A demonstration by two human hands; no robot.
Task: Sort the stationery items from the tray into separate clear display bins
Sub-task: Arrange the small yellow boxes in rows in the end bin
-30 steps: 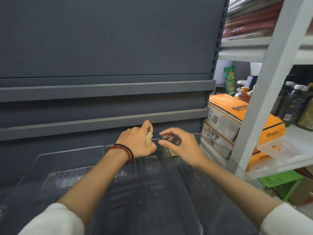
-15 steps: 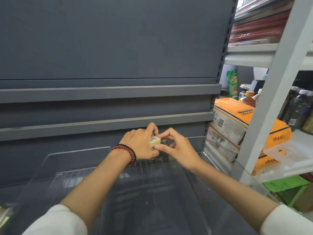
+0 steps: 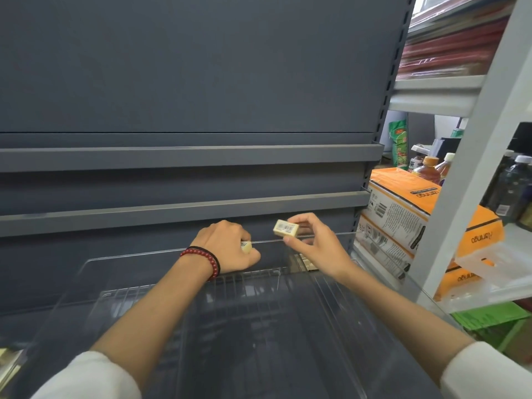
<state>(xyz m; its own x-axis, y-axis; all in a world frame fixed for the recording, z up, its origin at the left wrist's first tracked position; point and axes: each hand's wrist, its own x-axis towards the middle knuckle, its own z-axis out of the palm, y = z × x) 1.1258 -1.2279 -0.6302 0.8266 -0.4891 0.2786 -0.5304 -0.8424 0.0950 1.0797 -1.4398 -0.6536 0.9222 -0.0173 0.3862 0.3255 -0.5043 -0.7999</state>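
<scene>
the clear bin (image 3: 259, 326) is holding 1 pale item (image 3: 307, 262) at its back right. the right hand (image 3: 316, 249) is pinching a barcoded eraser (image 3: 285, 228) above the back rim, and the left hand (image 3: 227, 246) is clenching another pale piece (image 3: 246, 246). the hands, joined earlier, are now sitting apart.

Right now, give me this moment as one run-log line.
stage: sorting in progress | left hand: grips cream item, mostly hidden | right hand: pinches barcoded cream box over clear bin

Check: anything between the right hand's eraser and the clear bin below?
Nothing visible. The right hand pinches the eraser above the open back edge of the clear bin; the left hand, gripping a second eraser, sits aside.
</scene>
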